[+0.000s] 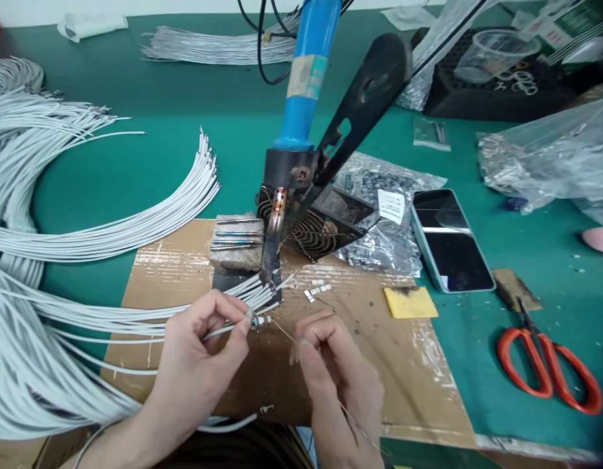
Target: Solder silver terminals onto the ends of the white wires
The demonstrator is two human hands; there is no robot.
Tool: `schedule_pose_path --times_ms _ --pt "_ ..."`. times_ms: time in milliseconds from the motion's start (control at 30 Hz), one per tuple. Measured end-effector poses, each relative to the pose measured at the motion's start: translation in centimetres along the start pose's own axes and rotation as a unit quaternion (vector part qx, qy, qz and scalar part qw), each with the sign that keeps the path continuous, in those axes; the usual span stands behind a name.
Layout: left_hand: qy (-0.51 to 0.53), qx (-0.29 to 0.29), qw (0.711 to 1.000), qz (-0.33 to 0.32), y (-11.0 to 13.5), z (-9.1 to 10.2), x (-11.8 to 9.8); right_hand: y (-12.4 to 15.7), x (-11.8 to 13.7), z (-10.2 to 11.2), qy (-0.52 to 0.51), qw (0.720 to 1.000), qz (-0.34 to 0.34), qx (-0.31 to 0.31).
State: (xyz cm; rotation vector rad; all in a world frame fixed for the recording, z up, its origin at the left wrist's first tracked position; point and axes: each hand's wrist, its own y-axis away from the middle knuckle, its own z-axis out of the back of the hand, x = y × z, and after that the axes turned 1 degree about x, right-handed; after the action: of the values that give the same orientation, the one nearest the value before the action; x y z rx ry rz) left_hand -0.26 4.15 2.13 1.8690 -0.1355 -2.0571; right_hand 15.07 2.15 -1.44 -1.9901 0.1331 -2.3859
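Observation:
My left hand (201,352) is closed, thumb and forefinger pinching a white cable (219,331) close to its end. A small pale piece shows at that end, too small to make out. Between the fingers of my right hand (338,381) runs a thin solder wire (283,330), its front end near the cable end and its tail trailing below the palm. Just above, a blue-handled soldering iron (304,85) is fixed with its dark tip pointing down. Other white cables (252,291) lie under the tip, their ends on a dark block.
Thick bundles of white cables (18,365) fill the left side. A small fan (316,228) and a grooved block (237,241) stand behind the iron tip. To the right lie a yellow sponge (409,303), a phone (452,241) and red-handled scissors (548,365). Cardboard (379,365) covers the front.

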Motion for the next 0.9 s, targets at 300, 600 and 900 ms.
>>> schedule_pose_path --times_ms 300,600,900 --pt "0.007 0.025 0.999 -0.024 -1.6 0.0 0.3 -1.0 0.0 -0.7 0.015 1.0 0.025 -0.011" --pt "-0.007 0.026 0.999 -0.027 -2.1 -0.4 -0.1 -1.7 0.2 -0.8 -0.023 0.999 0.01 -0.041" --pt "-0.028 0.043 0.998 -0.02 -2.4 -0.3 -0.7 -2.2 0.5 -0.9 -0.015 0.998 0.004 -0.056"
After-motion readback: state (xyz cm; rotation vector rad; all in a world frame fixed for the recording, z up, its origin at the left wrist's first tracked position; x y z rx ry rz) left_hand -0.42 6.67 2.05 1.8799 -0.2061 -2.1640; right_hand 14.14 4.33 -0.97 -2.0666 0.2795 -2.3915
